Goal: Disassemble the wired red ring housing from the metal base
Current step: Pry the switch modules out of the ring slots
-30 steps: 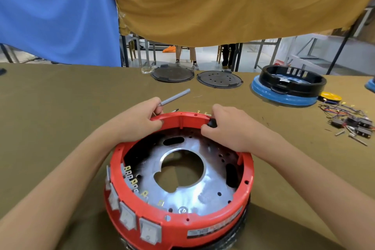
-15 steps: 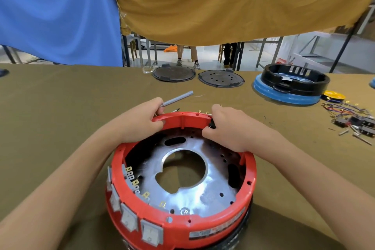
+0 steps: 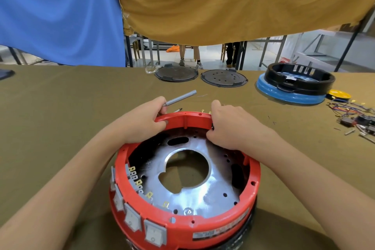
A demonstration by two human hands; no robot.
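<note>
Both hands on far rim of red ring housing [image 3: 182,227], ring not yet off the metal base [image 3: 203,199]

Housing sits on the counter [image 3: 60,107] directly below and in front of the person, open face up, metal base seated inside it. Left hand [image 3: 140,124] curls over the far-left rim, thumb inside, and also pinches a grey screwdriver [image 3: 180,98] pointing away to the right. Right hand [image 3: 229,126] clenches the far-right rim, fingertips tucked inside near a small black part; what it pinches, cannot tell. Hands sit about equally near, just either side of the far midpoint. Ring axis vertical, so the lift likely goes straight up; near rim has no hand on it, so may tilt or bind
</note>
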